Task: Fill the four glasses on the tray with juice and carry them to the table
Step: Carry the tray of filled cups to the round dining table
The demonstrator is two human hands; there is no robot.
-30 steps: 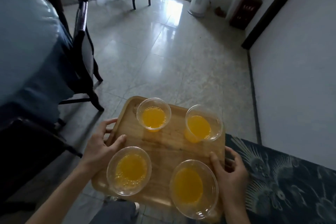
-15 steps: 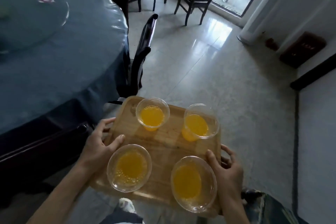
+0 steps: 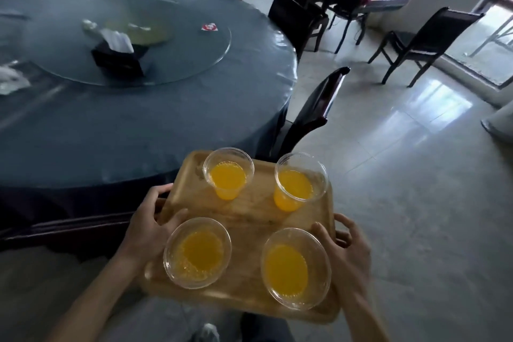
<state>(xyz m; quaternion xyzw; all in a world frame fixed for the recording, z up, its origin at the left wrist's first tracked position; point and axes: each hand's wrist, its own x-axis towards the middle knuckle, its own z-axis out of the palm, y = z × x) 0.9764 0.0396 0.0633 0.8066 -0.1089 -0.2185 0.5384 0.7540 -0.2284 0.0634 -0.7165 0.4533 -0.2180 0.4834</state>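
Note:
I hold a wooden tray [image 3: 249, 214] level in front of me, above the floor. My left hand [image 3: 150, 226] grips its left edge, thumb on top. My right hand [image 3: 348, 251] grips the right edge. Several clear plastic glasses stand upright on it, each partly filled with orange juice: far left glass [image 3: 228, 173], far right glass [image 3: 299, 182], near left glass [image 3: 197, 253], near right glass [image 3: 295, 268]. The big round table [image 3: 116, 130] with a dark blue cover lies ahead to the left, its edge just beyond the tray.
A glass turntable [image 3: 191, 64] on the table carries a black tissue box [image 3: 118, 60] and a small red card [image 3: 208, 27]. A dark chair [image 3: 313, 111] stands tucked at the table's right edge, close to the tray. More chairs [image 3: 422, 41] stand further back. Tiled floor [image 3: 402, 175] stretches to the right.
The view has swung left and the table now fills the upper left. The tray and glasses stay steady in both hands, closer to the table's edge.

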